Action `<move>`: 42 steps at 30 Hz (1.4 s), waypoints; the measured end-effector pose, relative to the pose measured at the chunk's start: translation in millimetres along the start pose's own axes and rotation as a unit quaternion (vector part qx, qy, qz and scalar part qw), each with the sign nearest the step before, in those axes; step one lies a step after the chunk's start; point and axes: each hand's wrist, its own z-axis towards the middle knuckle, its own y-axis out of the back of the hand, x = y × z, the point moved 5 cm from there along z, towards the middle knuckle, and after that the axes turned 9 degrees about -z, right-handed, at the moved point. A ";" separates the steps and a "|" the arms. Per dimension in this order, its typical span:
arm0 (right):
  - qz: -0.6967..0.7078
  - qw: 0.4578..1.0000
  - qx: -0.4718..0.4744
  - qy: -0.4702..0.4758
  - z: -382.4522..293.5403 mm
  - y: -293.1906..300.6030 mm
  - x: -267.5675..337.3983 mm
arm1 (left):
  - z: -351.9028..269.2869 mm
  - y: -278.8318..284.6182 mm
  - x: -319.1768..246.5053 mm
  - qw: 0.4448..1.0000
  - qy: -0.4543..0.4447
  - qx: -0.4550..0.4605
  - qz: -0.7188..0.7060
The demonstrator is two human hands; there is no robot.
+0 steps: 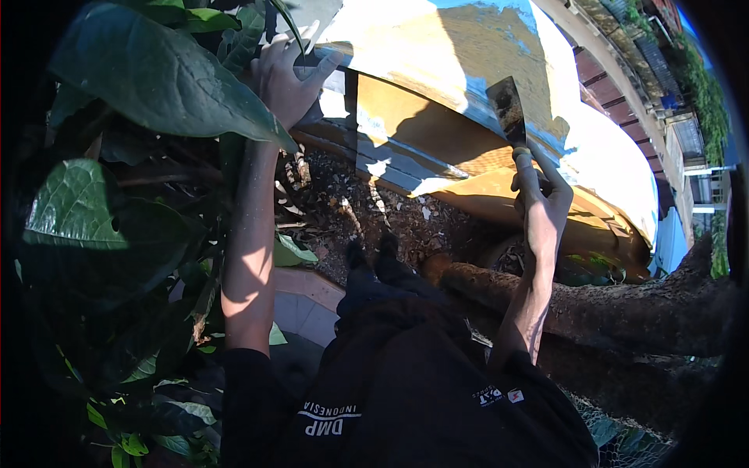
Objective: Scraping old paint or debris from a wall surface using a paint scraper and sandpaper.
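Note:
My right hand (541,187) grips the handle of a putty knife (508,108), its stained, flat blade pointing up and away from me. Behind the blade, and close to it, is a curved structure with worn yellow, white and pale blue paint (515,47). I cannot tell whether the blade touches it. At the upper left my left hand (288,82) has its fingers spread against a grey surface (313,14), with nothing seen in its grasp. A yellow lower panel (409,111) with a pale ledge runs between my two hands. Leaves partly cover my left wrist.
Large green leaves (158,70) crowd my left side. Thick tree trunks or branches (614,307) stretch across the right, near my forearm. Paint chips and dry litter cover the ground (409,228) around my feet. A tiled edge (304,292) lies beside my legs.

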 end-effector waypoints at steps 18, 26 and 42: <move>0.006 0.853 -0.483 0.197 144.8 50.4 -24.3 | -15.9 -109.7 -268.1 0.927 -0.274 0.163 -0.197; -0.003 0.863 -0.450 0.231 143.5 41.2 -13.8 | -49.0 -62.3 -115.7 0.965 -0.169 0.201 -0.005; -0.047 0.886 -0.407 0.217 136.7 33.9 -2.3 | -4.2 -14.7 -122.8 0.988 -0.035 0.089 0.120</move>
